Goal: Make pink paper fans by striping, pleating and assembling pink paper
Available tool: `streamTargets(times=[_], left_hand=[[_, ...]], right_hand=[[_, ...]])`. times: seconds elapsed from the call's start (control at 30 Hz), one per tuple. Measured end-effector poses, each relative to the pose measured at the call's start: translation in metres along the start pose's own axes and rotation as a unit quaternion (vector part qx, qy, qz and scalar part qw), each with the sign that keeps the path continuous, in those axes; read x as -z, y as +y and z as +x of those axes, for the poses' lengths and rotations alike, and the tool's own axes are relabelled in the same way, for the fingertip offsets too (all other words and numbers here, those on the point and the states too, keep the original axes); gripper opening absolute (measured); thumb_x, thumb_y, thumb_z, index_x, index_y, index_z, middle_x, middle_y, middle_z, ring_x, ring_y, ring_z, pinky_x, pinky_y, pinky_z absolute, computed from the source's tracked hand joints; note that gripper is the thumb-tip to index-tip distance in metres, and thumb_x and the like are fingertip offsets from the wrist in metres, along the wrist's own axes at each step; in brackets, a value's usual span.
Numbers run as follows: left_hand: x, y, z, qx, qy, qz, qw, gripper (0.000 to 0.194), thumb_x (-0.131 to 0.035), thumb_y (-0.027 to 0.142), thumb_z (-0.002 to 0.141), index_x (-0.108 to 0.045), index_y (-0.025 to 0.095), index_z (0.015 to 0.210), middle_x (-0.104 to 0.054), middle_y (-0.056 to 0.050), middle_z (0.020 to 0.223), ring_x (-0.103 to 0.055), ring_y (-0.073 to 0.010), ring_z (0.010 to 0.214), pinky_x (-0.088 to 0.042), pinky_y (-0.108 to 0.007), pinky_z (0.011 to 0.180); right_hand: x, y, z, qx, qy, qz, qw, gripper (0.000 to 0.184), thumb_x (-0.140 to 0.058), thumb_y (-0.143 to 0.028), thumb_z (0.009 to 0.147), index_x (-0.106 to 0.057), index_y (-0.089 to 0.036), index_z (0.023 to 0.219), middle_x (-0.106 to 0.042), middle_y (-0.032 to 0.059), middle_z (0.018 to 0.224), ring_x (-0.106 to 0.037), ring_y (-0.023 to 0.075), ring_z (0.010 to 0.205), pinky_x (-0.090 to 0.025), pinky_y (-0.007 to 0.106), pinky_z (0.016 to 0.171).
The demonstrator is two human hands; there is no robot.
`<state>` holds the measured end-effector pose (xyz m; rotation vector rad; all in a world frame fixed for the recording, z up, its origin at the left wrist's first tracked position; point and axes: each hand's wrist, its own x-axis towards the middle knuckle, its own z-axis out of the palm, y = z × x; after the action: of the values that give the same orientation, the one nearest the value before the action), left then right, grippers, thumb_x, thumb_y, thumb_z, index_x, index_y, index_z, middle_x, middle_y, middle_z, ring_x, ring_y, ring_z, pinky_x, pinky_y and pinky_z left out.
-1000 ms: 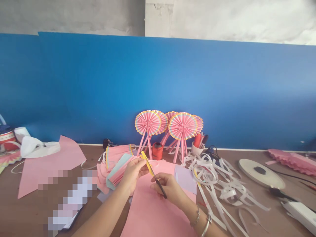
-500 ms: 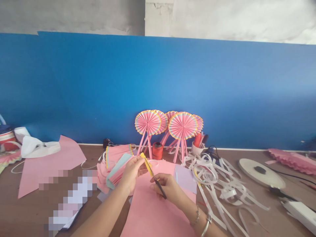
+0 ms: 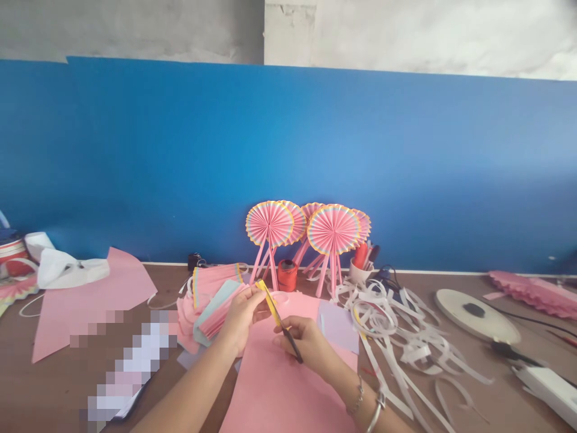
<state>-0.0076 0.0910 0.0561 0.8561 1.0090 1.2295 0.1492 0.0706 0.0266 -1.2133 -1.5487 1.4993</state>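
Blue panel [image 3: 288, 138] is spanning the background, with grey wall [image 3: 406, 36] showing above and a brown table [image 3: 36, 394] running below. Centrally, I am seeing the left hand [image 3: 243, 310] pinching the upper end of a yellow strip [image 3: 273, 311], its fingertips together and partly covering that end. The right hand [image 3: 309, 344] is gripping a dark tool [image 3: 293, 345], whose far end is lying along the strip; fingers are hiding part of it, so I am not making out its type. Strip and tool are sitting above a pink sheet [image 3: 288, 391], which the bottom edge is cutting off. Behind, five fans [image 3: 334, 231] are standing before the panel, the front pair partly hiding the others. White ribbons [image 3: 417, 353] are overlapping at right. Blocky blur is masking an item [image 3: 135, 361] at lower left; a pink pleated piece [image 3: 536, 296] is running out of view at far right.
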Motion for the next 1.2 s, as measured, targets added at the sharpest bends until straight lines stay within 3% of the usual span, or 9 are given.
streamTargets(times=[0.3, 0.6, 0.73, 0.8, 0.87, 0.93, 0.97, 1.03, 1.2], left_hand=[[-0.002, -0.004, -0.001, 0.009, -0.017, 0.008, 1.000, 0.027, -0.071, 0.039, 0.064, -0.058, 0.016, 0.069, -0.072, -0.008, 0.079, -0.067, -0.0208, 0.074, -0.050, -0.030, 0.068], [-0.004, -0.005, -0.003, 0.029, -0.014, 0.011, 0.999, 0.025, -0.074, 0.034, 0.059, -0.056, 0.017, 0.063, -0.069, -0.004, 0.067, -0.065, -0.0165, 0.062, -0.049, -0.026, 0.062], [-0.002, -0.006, -0.002, 0.031, 0.005, 0.002, 1.000, 0.025, -0.075, 0.034, 0.059, -0.058, 0.016, 0.064, -0.067, -0.002, 0.066, -0.064, -0.0136, 0.061, -0.049, -0.023, 0.060], [0.000, -0.006, -0.001, 0.029, 0.020, -0.007, 0.999, 0.025, -0.075, 0.034, 0.059, -0.059, 0.016, 0.065, -0.064, 0.001, 0.062, -0.061, -0.0102, 0.056, -0.048, -0.020, 0.056], [0.002, -0.007, 0.001, 0.028, 0.029, -0.016, 0.999, 0.026, -0.076, 0.034, 0.059, -0.060, 0.015, 0.066, -0.062, 0.002, 0.060, -0.057, -0.0075, 0.051, -0.046, -0.017, 0.051], [0.002, -0.009, 0.002, 0.029, 0.031, -0.025, 0.999, 0.026, -0.077, 0.034, 0.058, -0.061, 0.015, 0.066, -0.061, 0.002, 0.059, -0.056, -0.0067, 0.049, -0.046, -0.017, 0.050], [0.002, -0.009, 0.002, 0.031, 0.030, -0.028, 0.999, 0.026, -0.077, 0.034, 0.058, -0.061, 0.015, 0.065, -0.062, 0.002, 0.059, -0.057, -0.0069, 0.049, -0.046, -0.017, 0.051], [0.002, -0.009, 0.001, 0.036, 0.026, -0.032, 0.999, 0.024, -0.077, 0.032, 0.059, -0.061, 0.014, 0.065, -0.063, 0.001, 0.060, -0.058, -0.0076, 0.051, -0.047, -0.017, 0.051], [-0.004, -0.003, -0.005, 0.043, 0.005, -0.034, 0.998, 0.019, -0.075, 0.026, 0.060, -0.061, 0.015, 0.067, -0.065, -0.001, 0.062, -0.060, -0.0087, 0.054, -0.049, -0.017, 0.053]], right_hand=[[0.000, 0.000, 0.001, 0.002, 0.006, 0.000, 1.000, 0.038, -0.074, -0.045, 0.062, -0.059, -0.014, 0.079, -0.052, -0.0064, 0.042, -0.043, 0.0076, 0.035, -0.031, 0.019, 0.039], [0.001, -0.001, 0.002, 0.009, 0.013, -0.006, 1.000, 0.035, -0.073, -0.044, 0.063, -0.057, -0.016, 0.077, -0.052, -0.0065, 0.043, -0.044, 0.0084, 0.036, -0.033, 0.021, 0.040], [0.015, -0.010, 0.002, -0.022, 0.066, -0.066, 0.995, 0.033, -0.070, -0.042, 0.066, -0.052, -0.020, 0.083, -0.055, -0.0060, 0.045, -0.049, 0.0121, 0.040, -0.035, 0.022, 0.043], [0.029, -0.012, 0.001, -0.046, 0.133, -0.185, 0.972, 0.027, -0.068, -0.034, 0.068, -0.050, -0.021, 0.085, -0.060, -0.0028, 0.052, -0.054, 0.0146, 0.046, -0.035, 0.023, 0.046], [0.042, -0.012, 0.000, -0.059, 0.197, -0.361, 0.910, 0.019, -0.064, -0.025, 0.070, -0.053, -0.020, 0.084, -0.066, 0.0046, 0.064, -0.060, 0.0188, 0.058, -0.034, 0.025, 0.050], [0.052, -0.011, -0.001, -0.067, 0.216, -0.489, 0.843, 0.012, -0.058, -0.017, 0.071, -0.056, -0.016, 0.083, -0.068, 0.0116, 0.076, -0.063, 0.0230, 0.071, -0.033, 0.027, 0.055], [0.055, -0.010, -0.001, -0.070, 0.214, -0.521, 0.824, 0.012, -0.055, -0.014, 0.072, -0.057, -0.015, 0.083, -0.068, 0.0137, 0.079, -0.063, 0.0242, 0.075, -0.033, 0.027, 0.057], [0.060, -0.008, -0.003, -0.074, 0.202, -0.536, 0.816, 0.014, -0.052, -0.011, 0.072, -0.060, -0.012, 0.084, -0.067, 0.0152, 0.082, -0.063, 0.0245, 0.077, -0.033, 0.028, 0.060], [0.072, -0.006, -0.005, -0.058, 0.185, -0.499, 0.845, 0.012, -0.064, -0.013, 0.060, -0.063, -0.012, 0.072, -0.065, 0.0130, 0.084, -0.060, 0.0217, 0.076, -0.035, 0.026, 0.061]])
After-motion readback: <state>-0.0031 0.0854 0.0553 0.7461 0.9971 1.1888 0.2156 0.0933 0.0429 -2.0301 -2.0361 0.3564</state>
